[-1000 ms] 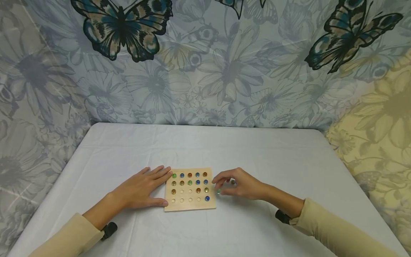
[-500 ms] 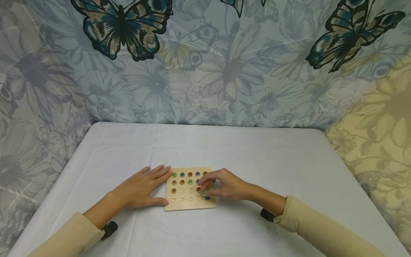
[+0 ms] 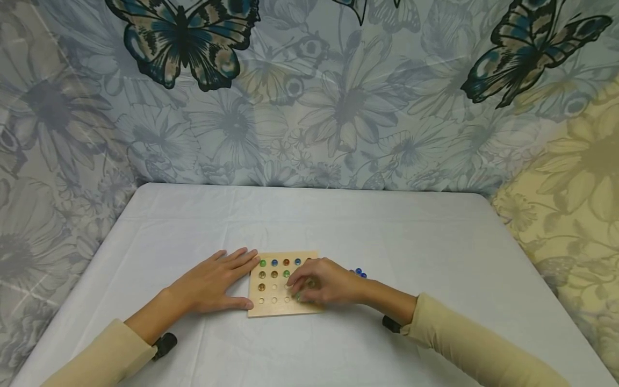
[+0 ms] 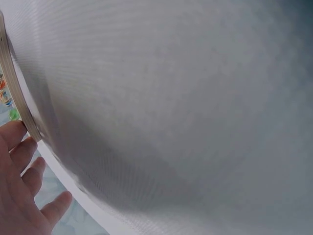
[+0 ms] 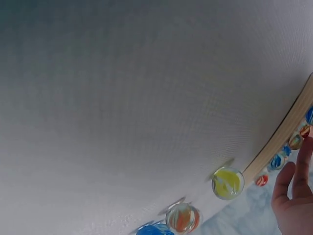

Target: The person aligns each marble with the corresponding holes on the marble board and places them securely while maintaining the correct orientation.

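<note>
A pale wooden board (image 3: 268,310) with rows of round hollows lies on the table, glass marbles filling many of them. My left hand (image 3: 213,285) rests flat along the board's left side, fingers spread and thumb on its edge. Over the lower right of the board, my right hand (image 3: 329,282) pinches a small green marble (image 3: 297,298) low between thumb and fingers; motion blurs it. That hand covers the board's right-hand hollows. An orange marble (image 3: 261,287) sits in the third row at left, with bare hollows to its right and below it.
Several blue marbles (image 3: 359,272) lie on the white tablecloth (image 3: 387,226) beyond my right wrist. In the right wrist view, a yellow marble (image 5: 228,183), an orange one (image 5: 183,218) and a blue one (image 5: 154,229) lie loose beside the board.
My right hand has moved left from beside the board to over its lower right hollows, carrying the green marble. Blue marbles behind it have come into view. My left hand stays put.
</note>
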